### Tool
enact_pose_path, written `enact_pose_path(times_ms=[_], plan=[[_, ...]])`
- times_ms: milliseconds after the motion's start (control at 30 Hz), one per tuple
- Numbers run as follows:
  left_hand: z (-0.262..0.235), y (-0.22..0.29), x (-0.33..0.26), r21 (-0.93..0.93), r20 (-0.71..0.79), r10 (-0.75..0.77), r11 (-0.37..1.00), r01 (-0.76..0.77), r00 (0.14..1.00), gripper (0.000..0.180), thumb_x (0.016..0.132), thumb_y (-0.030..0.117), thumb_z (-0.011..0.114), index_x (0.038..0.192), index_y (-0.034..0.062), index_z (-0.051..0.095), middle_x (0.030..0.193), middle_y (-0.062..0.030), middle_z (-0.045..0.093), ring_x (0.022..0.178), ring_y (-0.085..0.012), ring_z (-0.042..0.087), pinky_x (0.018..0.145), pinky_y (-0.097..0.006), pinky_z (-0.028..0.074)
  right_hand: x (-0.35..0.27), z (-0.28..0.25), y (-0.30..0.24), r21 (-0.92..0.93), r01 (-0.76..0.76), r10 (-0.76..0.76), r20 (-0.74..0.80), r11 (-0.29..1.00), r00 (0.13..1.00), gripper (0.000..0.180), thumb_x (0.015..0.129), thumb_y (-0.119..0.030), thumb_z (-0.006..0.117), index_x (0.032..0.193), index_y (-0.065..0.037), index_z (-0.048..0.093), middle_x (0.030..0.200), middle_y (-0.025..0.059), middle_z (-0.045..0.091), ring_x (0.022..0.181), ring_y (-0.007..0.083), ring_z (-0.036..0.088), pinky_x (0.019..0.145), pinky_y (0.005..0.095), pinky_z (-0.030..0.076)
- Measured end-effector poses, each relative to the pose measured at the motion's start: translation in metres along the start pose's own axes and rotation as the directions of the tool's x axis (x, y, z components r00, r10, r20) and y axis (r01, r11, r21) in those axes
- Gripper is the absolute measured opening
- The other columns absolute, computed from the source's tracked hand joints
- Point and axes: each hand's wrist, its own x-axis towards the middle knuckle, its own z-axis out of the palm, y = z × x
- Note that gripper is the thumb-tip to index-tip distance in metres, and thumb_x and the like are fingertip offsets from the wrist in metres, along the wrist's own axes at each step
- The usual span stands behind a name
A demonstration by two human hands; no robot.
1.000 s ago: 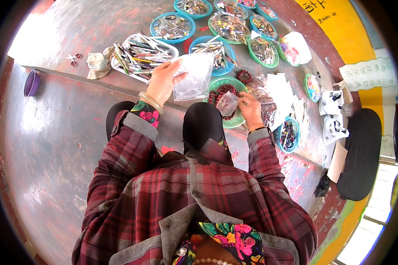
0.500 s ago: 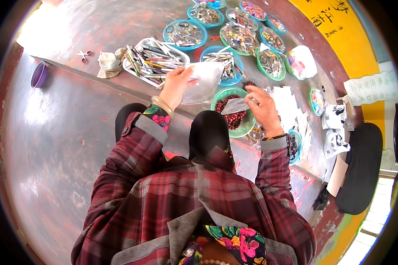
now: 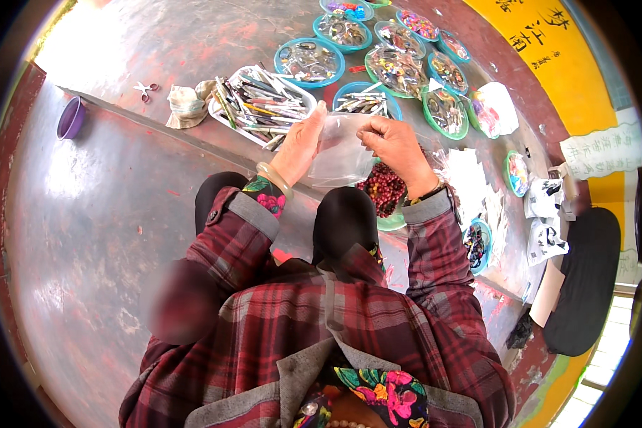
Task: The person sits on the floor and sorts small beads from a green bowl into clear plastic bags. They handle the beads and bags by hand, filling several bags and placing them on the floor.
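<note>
My left hand (image 3: pixel 299 148) is closed on the left edge of a clear plastic bag (image 3: pixel 339 160), its thumb pointing up. At the bag's upper right edge, the fingers of my right hand (image 3: pixel 401 151) are curled in a pinch on the plastic. Inside the bag I can make out nothing. Below my right hand is a green bowl (image 3: pixel 392 223) of dark red beads (image 3: pixel 384 192), partly hidden by the hand and the bag. A white tray (image 3: pixel 308 96) heaped with pens or thin sticks (image 3: pixel 264 103) stands beyond my left hand.
Several plastic basins, such as a blue basin (image 3: pixel 341 65) of bagged small items, stand ahead. At left are scissors (image 3: pixel 146 91), a crumpled cloth (image 3: pixel 187 107) and a purple bowl (image 3: pixel 71 119). White papers (image 3: pixel 464 171) and a blue basin (image 3: pixel 486 242) lie at right.
My right hand has moved left from above the bead bowl to the bag's upper right edge. The bag now hangs upright between both hands. The whole view has shifted slightly right.
</note>
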Motion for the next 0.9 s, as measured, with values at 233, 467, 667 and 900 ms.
enact_pose_path(times_ms=[233,467,667,900], plan=[[0.013,0.010,-0.007,0.185,0.060,-0.042,0.982,0.030,0.997,0.026,0.086,0.021,0.056,0.093,-0.0041,0.060,0.085,-0.0037,0.059,0.077,-0.0095,0.056,0.073,-0.026,0.047,0.006,0.004,0.006,-0.170,0.117,-0.127,-0.054,0.978,0.990,0.018,0.079,-0.018,0.059,0.082,0.000,0.060,0.061,0.0020,0.055,0.054,0.0081,0.051,0.051,0.0237,0.041],[0.011,0.004,-0.008,0.145,0.030,0.008,0.989,-0.012,1.000,0.021,0.085,0.016,0.057,0.096,-0.0016,0.062,0.082,0.0007,0.059,0.069,-0.0065,0.051,0.061,-0.021,0.041,-0.003,0.009,0.020,-0.028,0.079,-0.081,-0.130,0.997,0.988,0.016,0.079,-0.015,0.060,0.080,0.001,0.060,0.061,0.0016,0.053,0.057,0.0069,0.050,0.052,0.0241,0.041],[0.006,0.007,-0.008,0.077,0.043,-0.312,0.948,0.309,0.949,0.017,0.084,0.021,0.060,0.090,0.0052,0.061,0.068,0.0072,0.047,0.056,-0.0003,0.037,0.046,-0.017,0.028,-0.029,0.014,0.047,0.081,0.019,0.005,-0.279,0.997,0.960,0.016,0.078,-0.012,0.061,0.082,0.003,0.059,0.064,0.0033,0.055,0.061,0.0077,0.047,0.058,0.0244,0.041],[0.007,0.007,-0.006,0.019,0.025,-0.483,0.876,0.482,0.875,0.018,0.082,0.023,0.063,0.086,0.0067,0.059,0.069,0.0064,0.046,0.055,-0.0015,0.041,0.044,-0.015,0.032,-0.042,0.018,0.069,0.064,0.051,-0.027,-0.332,0.997,0.943,0.014,0.077,-0.011,0.063,0.079,0.002,0.057,0.067,0.0088,0.056,0.062,0.0157,0.051,0.059,0.0277,0.042]])
